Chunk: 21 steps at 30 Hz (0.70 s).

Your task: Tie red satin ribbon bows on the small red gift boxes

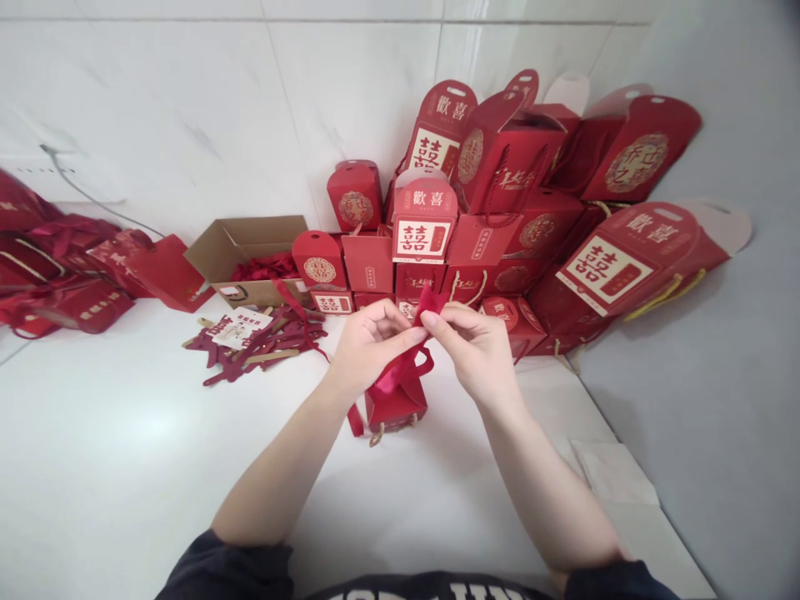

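Above a small red gift box (395, 408), my left hand (377, 340) and my right hand (473, 348) meet, thumbs and fingers pinched on a red ribbon (427, 305). The fingertips of both hands nearly touch at the ribbon. Below them a loop of the ribbon hangs to the right, and a loose end drops beside the box's left side. The box stands on the white table, with a twisted gold cord handle (377, 434) at its near side. My hands partly hide the box's top.
Stacked red gift boxes (537, 225) fill the back right against the wall. An open cardboard box (247, 242) holds red ribbons, with a pile of dark red cut-out pieces (268, 342) before it. More red boxes (81, 283) lie at the far left. A grey surface (718, 375) rises at right.
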{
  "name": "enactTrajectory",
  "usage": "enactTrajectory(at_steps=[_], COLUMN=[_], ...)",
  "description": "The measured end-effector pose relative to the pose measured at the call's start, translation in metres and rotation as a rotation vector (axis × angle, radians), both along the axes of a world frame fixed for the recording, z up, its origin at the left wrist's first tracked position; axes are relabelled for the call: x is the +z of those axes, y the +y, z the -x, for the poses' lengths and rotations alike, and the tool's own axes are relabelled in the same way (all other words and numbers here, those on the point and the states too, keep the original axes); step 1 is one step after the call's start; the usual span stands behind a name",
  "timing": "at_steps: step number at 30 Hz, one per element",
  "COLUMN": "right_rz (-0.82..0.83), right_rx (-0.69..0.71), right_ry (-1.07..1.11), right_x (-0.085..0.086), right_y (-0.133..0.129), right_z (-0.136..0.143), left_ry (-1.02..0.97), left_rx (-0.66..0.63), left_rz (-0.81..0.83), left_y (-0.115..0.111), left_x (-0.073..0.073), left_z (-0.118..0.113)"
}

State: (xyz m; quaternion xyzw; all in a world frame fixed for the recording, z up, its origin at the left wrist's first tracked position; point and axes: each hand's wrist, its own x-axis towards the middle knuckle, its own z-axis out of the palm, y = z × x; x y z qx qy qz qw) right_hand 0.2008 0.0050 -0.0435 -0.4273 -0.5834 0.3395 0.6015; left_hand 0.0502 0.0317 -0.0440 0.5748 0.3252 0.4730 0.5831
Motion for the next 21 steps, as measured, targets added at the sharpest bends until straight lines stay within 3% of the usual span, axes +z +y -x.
enactTrajectory(at_steps=[4, 9, 14, 21], right_rz=[-0.072, -0.184, -0.231, -0.228], right_rx=[-0.036, -0.054, -0.005, -0.021], right_ry=[0.076, 0.078, 0.075, 0.085], right_x=[0.009, 0.033, 0.04, 0.031], right_y=[-0.001, 0.0, 0.002, 0.007], right_z=[-0.003, -0.007, -0.003, -0.003], left_ry=[0.012, 0.189, 0.397, 0.411], left_rx=[-0.231, -0.501, -0.6, -0.533], left_rz=[-0.01, -0.104, -0.246, -0.341], left_y=[0.012, 0.033, 0.04, 0.037], left_x=[-0.004, -0.027, -0.052, -0.083], left_z=[0.013, 0.034, 0.046, 0.045])
